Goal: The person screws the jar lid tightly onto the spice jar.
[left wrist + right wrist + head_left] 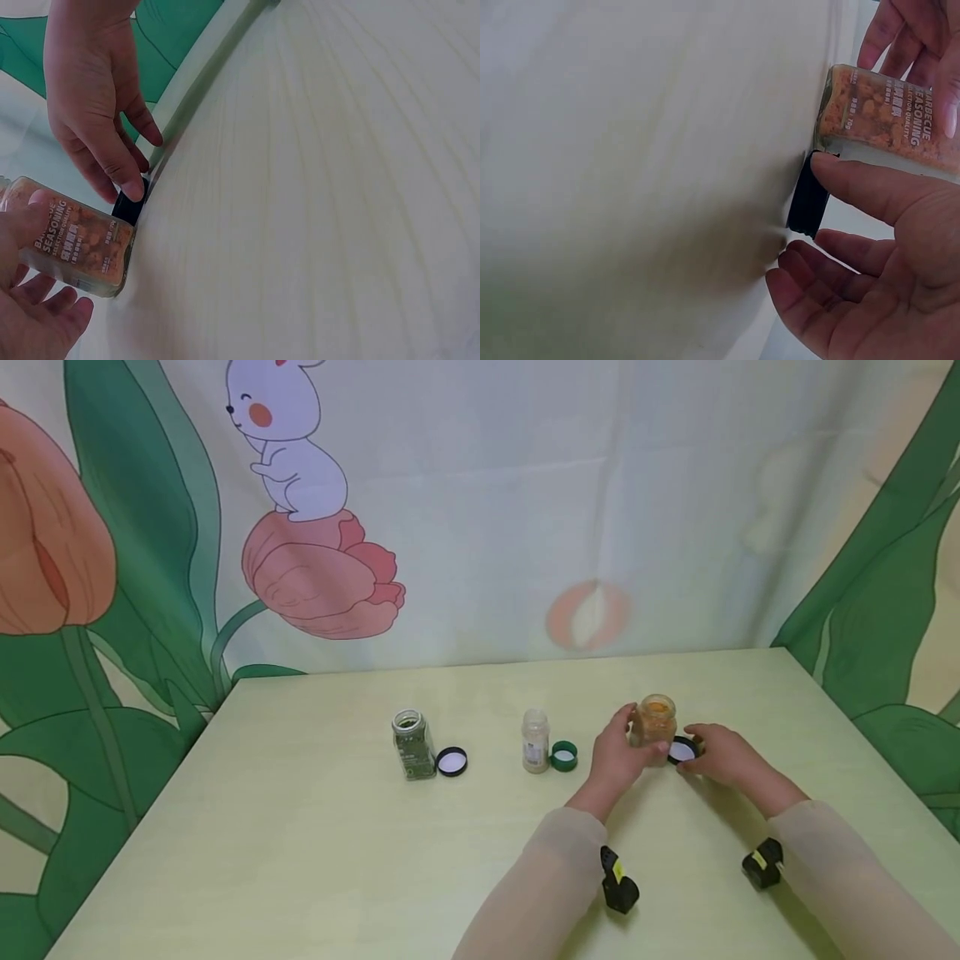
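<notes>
1. Seasoning jar (657, 722), orange contents, stood upright on the worktop (300, 827), toward its far right part; mouth left uncovered, label read as "barbecue seasoning".
2. Jar gripped by the left hand (618, 756): thumb laid across the label face, fingers wrapped round the other side.
3. Black lid (682, 750) set on the worktop just right of the jar, pale inner side turned up; whether jar and lid are touching cannot be told.
4. Lid pinched at its rim by the right hand (720, 756), thumb at one edge, fingers at the other.
5. Hands kept apart from each other, one on each item.
6. Small clear bottle (536, 745), pale contents, stood left of the left hand; green cap (564, 764) placed just beside it.
7. Herb jar (414, 747), green contents, stood farther left, uncovered; second black cap (452, 762) laid close on its right.
8. Both forearms covered by pale sleeves (536, 877); a black gadget (620, 887) seen near each wrist.
9. Worktop backed by a curtain (480, 543) printed with a rabbit (303, 468) and tulips (56, 527).
</notes>
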Demonstrator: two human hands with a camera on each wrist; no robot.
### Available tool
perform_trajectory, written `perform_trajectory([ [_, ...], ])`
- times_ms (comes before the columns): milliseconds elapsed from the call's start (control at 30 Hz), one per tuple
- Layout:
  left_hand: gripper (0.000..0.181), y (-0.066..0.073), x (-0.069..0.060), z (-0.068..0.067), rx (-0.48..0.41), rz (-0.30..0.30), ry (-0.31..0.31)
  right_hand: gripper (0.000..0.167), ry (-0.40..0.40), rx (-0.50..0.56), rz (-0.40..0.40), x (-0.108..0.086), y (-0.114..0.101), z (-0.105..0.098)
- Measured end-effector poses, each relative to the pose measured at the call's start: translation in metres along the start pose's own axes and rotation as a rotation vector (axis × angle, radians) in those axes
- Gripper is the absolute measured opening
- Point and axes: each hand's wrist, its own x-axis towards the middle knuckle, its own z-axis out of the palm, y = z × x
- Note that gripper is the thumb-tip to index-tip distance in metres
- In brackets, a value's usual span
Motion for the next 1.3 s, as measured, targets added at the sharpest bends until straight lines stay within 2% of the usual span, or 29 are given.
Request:
perform_trajectory([
  [367,0.062,-0.002,0.002,0.0,0.033,0.008,-0.017,0.068,-0.004,-0.036,-0.01,0.009,0.003,0.0],
  [633,0.063,-0.003,0.004,-0.002,0.097,0.025,-0.052,0.061,0.034,-0.04,-0.058,0.016,0.011,0.005],
  [933,0.061,-0.002,0.005,-0.003,0.135,0.028,-0.052,0.057,0.028,-0.013,-0.033,0.006,0.002,0.0],
  [1300,0.062,-0.003,0.004,-0.004,0.171,0.042,-0.037,0.062,0.036,0.016,-0.008,-0.006,-0.002,-0.007],
])
